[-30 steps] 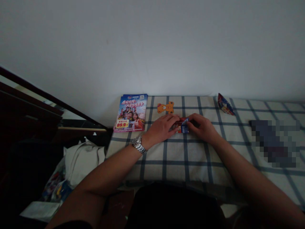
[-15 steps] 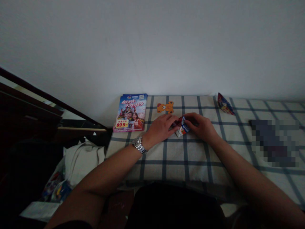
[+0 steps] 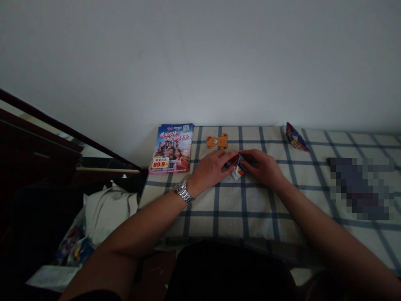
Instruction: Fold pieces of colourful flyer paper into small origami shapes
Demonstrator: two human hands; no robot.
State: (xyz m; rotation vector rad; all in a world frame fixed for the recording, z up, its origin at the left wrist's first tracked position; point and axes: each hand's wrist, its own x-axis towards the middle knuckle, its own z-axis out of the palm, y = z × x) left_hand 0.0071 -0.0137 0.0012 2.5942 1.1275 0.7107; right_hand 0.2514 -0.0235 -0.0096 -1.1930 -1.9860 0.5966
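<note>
Between my two hands is a small folded piece of printed paper (image 3: 238,171), coloured red, blue and white. My left hand (image 3: 214,168), with a metal watch (image 3: 183,190) on its wrist, has its fingers closed over the paper's left side. From the other side, my right hand (image 3: 265,168) pinches the paper's upper right edge. Fingers cover part of the folds. To the left lies a stack of printed flyers (image 3: 172,148). A brown bear picture (image 3: 217,141) is on the cloth just beyond my left hand.
A checked cloth (image 3: 200,217) covers the table, which meets the wall (image 3: 219,62). At the back right stands a folded paper piece (image 3: 295,137). A blurred dark object (image 3: 360,188) lies far right. White bags (image 3: 109,209) sit below the left edge.
The folded paper has tilted slightly and its blue part shows less between the fingers. My right hand has shifted a little. Everything else stays in place.
</note>
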